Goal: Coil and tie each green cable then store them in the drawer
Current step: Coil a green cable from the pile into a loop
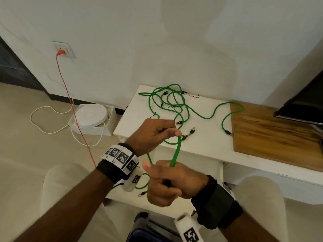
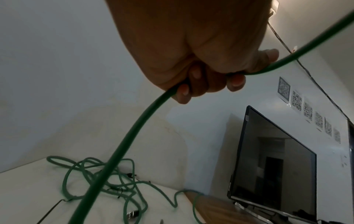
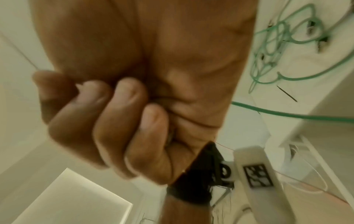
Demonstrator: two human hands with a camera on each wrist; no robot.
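Both hands are closing on one green cable in the air in front of the white table. The left hand is pinching it between thumb and curled fingers; the left wrist view shows the cable running through the fist and out both sides. The right hand, just below and nearer the person, is gripping the same cable in a fist, thumb sticking up. The short stretch between the two hands is standing nearly upright, leaning slightly away from the person at its top. Below the hands, a loop of it is hanging down in front of the table's edge, one plug end dangling.

The other green cables are lying tangled on the table's far left part, near the wall, with several black plug ends among them. One strand is snaking right from that tangle onto the wooden board at the table's right. A dark screen is standing beyond the board. Left of the table, on the floor, a round white device is sitting in a white box, and an orange cord is running up to a wall socket.
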